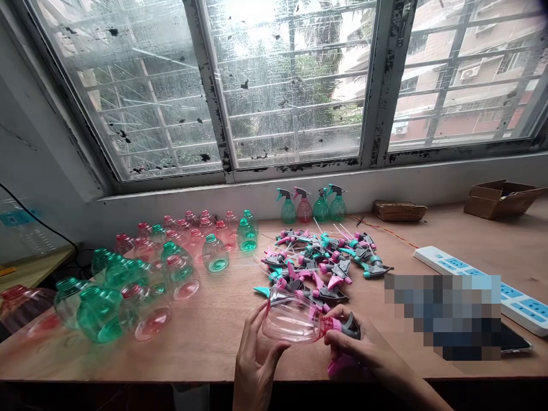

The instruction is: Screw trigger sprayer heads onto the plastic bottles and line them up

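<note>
A clear pink spray bottle (293, 319) lies sideways in the air over the table's front edge, its base to the left. My left hand (254, 354) cups the base, thumb below and fingers behind. At the neck, my right hand (349, 337) grips the pink collar and grey head of a trigger sprayer (338, 326), which sits on the bottle's mouth. Its pink trigger hangs below my right hand. Just behind the bottle spreads a pile of loose pink, teal and grey trigger sprayers (317, 257), some with thin clear tubes showing.
Many open pink and green bottles (100, 314) stand on the left of the wooden table (222, 348). Several bottles with sprayers (303, 205) line the window wall. To the right are a white power strip (483, 285), a cardboard box (499, 200), a brown packet (398, 211) and a blurred-out patch.
</note>
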`<state>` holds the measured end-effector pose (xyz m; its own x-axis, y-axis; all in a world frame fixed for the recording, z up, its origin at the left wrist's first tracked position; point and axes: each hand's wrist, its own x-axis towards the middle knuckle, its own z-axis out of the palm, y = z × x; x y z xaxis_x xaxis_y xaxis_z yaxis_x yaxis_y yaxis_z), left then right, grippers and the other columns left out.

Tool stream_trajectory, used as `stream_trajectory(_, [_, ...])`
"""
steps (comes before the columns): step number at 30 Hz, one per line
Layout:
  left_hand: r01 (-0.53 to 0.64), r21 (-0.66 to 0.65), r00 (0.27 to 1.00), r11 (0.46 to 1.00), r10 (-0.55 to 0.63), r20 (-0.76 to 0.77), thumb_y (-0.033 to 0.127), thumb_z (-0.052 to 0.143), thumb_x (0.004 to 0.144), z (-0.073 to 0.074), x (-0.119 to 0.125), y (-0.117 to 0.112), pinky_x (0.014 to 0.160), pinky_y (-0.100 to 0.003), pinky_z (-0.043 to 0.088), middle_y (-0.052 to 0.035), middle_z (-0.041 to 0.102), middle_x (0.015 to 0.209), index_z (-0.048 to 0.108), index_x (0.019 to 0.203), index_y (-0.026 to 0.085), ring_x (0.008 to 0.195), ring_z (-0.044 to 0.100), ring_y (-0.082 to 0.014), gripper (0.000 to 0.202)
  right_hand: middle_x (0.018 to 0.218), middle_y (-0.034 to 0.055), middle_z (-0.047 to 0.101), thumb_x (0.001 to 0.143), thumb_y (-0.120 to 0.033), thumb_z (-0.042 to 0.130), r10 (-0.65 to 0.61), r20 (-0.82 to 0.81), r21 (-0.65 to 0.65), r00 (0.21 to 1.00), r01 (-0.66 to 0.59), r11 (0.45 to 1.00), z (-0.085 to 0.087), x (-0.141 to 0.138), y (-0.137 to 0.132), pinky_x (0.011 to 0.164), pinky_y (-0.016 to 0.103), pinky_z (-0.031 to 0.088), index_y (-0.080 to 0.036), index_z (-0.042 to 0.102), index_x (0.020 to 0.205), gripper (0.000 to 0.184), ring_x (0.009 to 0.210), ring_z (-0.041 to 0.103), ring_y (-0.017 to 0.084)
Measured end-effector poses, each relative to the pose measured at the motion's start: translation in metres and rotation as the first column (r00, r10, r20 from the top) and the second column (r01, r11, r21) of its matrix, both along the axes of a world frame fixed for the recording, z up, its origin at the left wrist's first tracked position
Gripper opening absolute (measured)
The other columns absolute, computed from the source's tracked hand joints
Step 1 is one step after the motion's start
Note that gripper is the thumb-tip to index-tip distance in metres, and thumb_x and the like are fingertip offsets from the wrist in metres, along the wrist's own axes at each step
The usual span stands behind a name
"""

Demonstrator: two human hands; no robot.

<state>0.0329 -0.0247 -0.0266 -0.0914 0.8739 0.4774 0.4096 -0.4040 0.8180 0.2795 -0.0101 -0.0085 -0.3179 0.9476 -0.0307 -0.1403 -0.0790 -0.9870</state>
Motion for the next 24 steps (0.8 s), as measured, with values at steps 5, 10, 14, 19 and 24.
stream_trajectory(5, [0.059, -0.009, 0.998, 0.998, -0.059, -0.011, 0.039, 0.071, 0.091, 0.006, 0.001, -0.006, 0.121, -0.052, 0.039, -0.0079, 0.055, 0.152, 0.053, 0.142, 0.032, 0.143, 0.049, -0.0342, 0.055, 0.069, -0.0018, 0.072, 0.080, -0.049, 0.082, -0.006, -0.041, 0.011, 0.999, 0.006, 1.000, 0.001, 0.000, 0.001, 0.061, 0.027, 0.052, -0.019, 0.060, 0.095, 0.040, 0.063, 0.067, 0.017])
stream_trajectory(10, [0.036, 0.053, 0.995, 0.998, -0.041, 0.096, 0.049, 0.067, 0.091, 0.009, 0.004, -0.008, 0.119, -0.052, 0.040, -0.0119, 0.057, 0.147, 0.061, 0.135, 0.026, 0.141, 0.050, -0.0372, 0.050, 0.068, -0.0013, 0.073, 0.080, -0.049, 0.082, -0.006, -0.014, 0.026, 1.000, 0.006, 1.000, -0.002, 0.000, 0.001, 0.061, 0.027, 0.051, -0.020, 0.060, 0.097, 0.040, 0.062, 0.067, 0.018])
stream_trajectory(14, [0.021, 0.013, 0.993, 1.000, -0.022, 0.118, 0.046, 0.063, 0.094, 0.006, 0.004, -0.007, 0.120, -0.050, 0.039, -0.0106, 0.058, 0.147, 0.062, 0.135, 0.027, 0.141, 0.050, -0.0353, 0.046, 0.066, -0.0007, 0.075, 0.079, -0.048, 0.083, -0.016, 0.022, 0.030, 1.000, 0.015, 0.999, -0.004, 0.000, 0.002, 0.060, 0.027, 0.049, -0.020, 0.060, 0.098, 0.041, 0.062, 0.067, 0.019])
stream_trajectory(19, [0.044, 0.018, 0.999, 0.999, -0.044, 0.030, 0.036, 0.065, 0.095, 0.001, -0.002, -0.006, 0.119, -0.046, 0.043, -0.0059, 0.057, 0.149, 0.060, 0.138, 0.034, 0.143, 0.048, -0.0321, 0.044, 0.065, -0.0005, 0.075, 0.082, -0.049, 0.081, -0.022, -0.013, 0.032, 1.000, 0.023, 0.999, -0.006, 0.001, 0.004, 0.061, 0.027, 0.049, -0.019, 0.060, 0.099, 0.040, 0.061, 0.066, 0.017])
stream_trajectory(24, [0.024, 0.033, 1.000, 0.999, -0.024, 0.000, 0.033, 0.066, 0.094, -0.002, -0.005, -0.002, 0.116, -0.046, 0.047, -0.0061, 0.060, 0.145, 0.062, 0.136, 0.034, 0.141, 0.052, -0.0320, 0.042, 0.065, 0.0000, 0.075, 0.080, -0.049, 0.082, -0.027, -0.051, 0.038, 0.998, 0.029, 0.999, -0.008, 0.001, 0.006, 0.063, 0.029, 0.051, -0.019, 0.059, 0.098, 0.042, 0.061, 0.066, 0.017])
